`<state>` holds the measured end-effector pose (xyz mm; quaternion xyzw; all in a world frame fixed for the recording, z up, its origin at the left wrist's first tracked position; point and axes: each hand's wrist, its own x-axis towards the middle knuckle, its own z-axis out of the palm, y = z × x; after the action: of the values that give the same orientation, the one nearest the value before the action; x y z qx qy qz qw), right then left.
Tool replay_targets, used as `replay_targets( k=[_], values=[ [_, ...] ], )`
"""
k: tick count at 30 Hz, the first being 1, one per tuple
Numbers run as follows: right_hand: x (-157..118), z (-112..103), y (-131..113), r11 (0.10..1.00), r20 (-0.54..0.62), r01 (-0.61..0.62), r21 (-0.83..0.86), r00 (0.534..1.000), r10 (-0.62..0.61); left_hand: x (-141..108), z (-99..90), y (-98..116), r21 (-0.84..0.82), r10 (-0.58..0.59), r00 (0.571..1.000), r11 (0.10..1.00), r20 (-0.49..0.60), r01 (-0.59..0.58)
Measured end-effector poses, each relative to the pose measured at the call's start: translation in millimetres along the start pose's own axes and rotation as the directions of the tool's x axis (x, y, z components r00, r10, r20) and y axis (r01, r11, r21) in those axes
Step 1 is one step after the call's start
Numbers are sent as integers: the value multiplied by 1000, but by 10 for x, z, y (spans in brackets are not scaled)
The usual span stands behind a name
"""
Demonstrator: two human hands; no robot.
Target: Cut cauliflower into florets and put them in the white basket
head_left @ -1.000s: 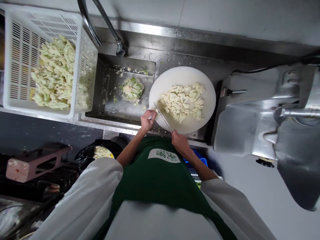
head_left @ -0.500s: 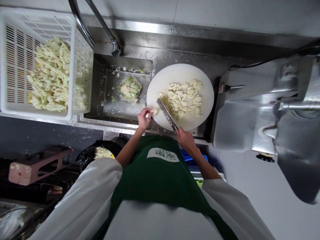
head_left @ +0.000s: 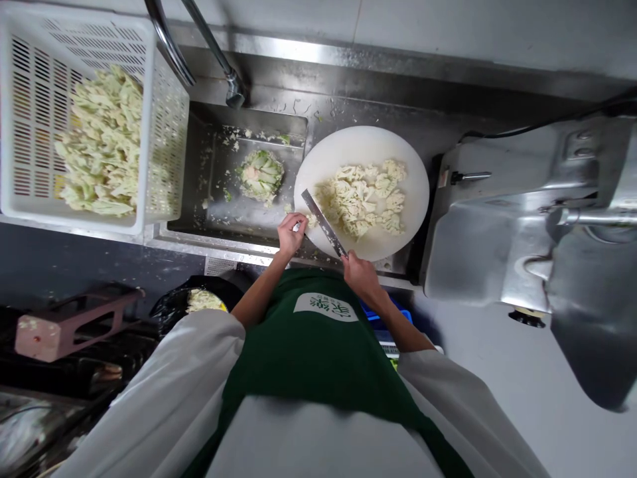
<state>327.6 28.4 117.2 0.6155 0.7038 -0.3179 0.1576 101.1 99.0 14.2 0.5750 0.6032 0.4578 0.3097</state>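
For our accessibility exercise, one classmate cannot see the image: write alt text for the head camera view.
Seen from above, a person in a green apron holds a knife in the right hand over cauliflower florets on a round white cutting board, the left hand pinching a small piece at its edge. A cauliflower core lies in the steel sink; a white basket of florets sits left.

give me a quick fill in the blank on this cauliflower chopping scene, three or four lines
1. The right hand holds a ____ by its handle.
2. The cut cauliflower pieces lie on a round white ____.
3. A cauliflower core lies inside the ____.
4. The white basket left of the sink is filled with ____.

Missing words: knife; cutting board; sink; cauliflower
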Motion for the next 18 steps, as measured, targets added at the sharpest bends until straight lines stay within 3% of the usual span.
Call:
replay_targets(
  k=[6,10,14,18],
  values=[
    [16,89,-27,999,105,-36,9,994,35,-61,21,-59,-13,-40,999,999,-35,39],
    [29,77,63,999,110,-31,42,994,26,-69,16,-82,-13,-68,997,998,-48,68],
    [-80,20,290,985,32,-28,168,999,23,-35,11,1,-7,-71,997,997,17,71],
    [-256,35,565,935,-156,-87,344,977,148,32,161,140,85,61,981,993,186,-78]
  ],
)
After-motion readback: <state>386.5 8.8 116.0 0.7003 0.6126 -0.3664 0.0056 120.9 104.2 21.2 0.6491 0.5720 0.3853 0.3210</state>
